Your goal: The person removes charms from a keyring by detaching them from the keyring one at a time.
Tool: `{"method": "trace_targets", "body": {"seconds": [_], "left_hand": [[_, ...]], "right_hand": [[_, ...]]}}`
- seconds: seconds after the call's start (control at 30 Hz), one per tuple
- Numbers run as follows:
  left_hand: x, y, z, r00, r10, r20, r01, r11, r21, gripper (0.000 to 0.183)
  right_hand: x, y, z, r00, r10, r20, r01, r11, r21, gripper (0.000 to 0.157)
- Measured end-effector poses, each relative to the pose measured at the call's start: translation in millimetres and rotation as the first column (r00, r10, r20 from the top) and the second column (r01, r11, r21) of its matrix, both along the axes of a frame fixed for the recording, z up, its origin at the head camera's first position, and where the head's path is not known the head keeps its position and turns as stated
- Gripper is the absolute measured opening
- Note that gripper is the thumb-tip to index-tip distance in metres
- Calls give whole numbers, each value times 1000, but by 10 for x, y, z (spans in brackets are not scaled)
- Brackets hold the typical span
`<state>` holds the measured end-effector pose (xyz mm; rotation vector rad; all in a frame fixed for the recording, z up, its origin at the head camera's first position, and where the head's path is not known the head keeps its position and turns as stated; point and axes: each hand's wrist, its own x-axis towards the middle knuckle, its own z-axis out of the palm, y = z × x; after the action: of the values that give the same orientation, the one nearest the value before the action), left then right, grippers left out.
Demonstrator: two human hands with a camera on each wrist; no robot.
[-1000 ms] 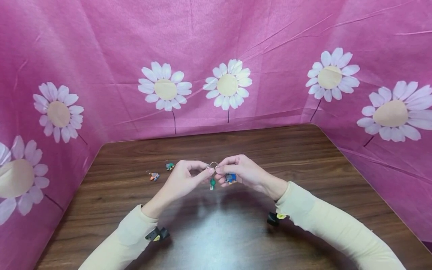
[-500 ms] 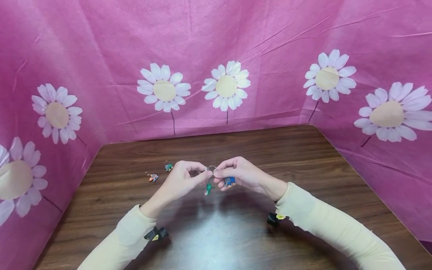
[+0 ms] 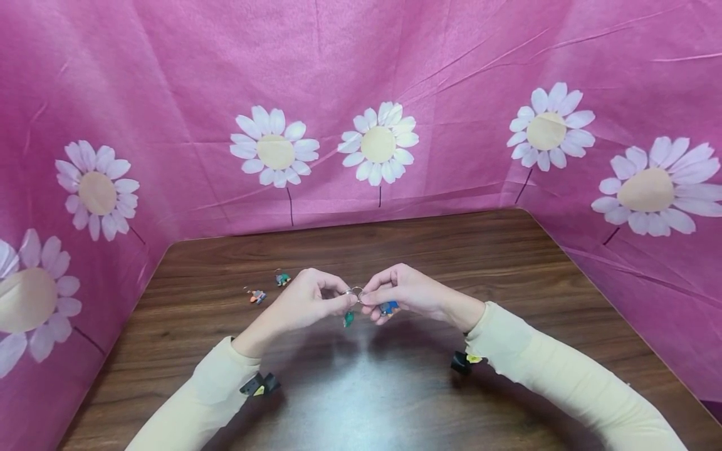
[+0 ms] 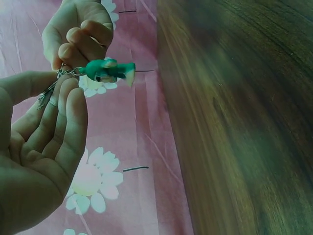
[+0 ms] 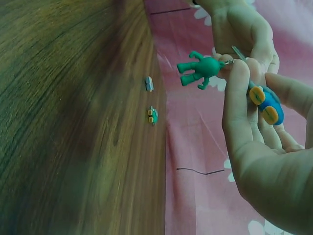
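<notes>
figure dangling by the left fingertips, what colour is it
Mostly green; the figure shows best in the right wrist view.

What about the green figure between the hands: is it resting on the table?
No, the green figure hangs from a small chain, clear of the table.

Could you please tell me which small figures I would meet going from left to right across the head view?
Orange figure on the table → green-and-grey figure, also on the table → green figure hanging below the left hand → blue figure at the right hand.
</notes>
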<state>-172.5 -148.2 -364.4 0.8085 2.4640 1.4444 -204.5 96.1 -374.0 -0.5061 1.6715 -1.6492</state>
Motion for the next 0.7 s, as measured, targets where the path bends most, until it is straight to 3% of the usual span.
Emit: {"method": "trace_targets", "body": {"seconds": [0.33,0.57,0.7], "left_hand": [[-19,-29,21,997,-75,28,76,997,-23,11],[-47,-6,78,982,-127,-143,91,967,-239,10],[-54,17,82,975,-135,-174,79,952,-296,10]], "right_hand": [[-43,40,31,1000,19,-19,-18,999,42,25],[-65,17,-21,998,38,-40,-34,995,95,24],[-77,12,-36,994,72,-78,-63,991,115,21]]}}
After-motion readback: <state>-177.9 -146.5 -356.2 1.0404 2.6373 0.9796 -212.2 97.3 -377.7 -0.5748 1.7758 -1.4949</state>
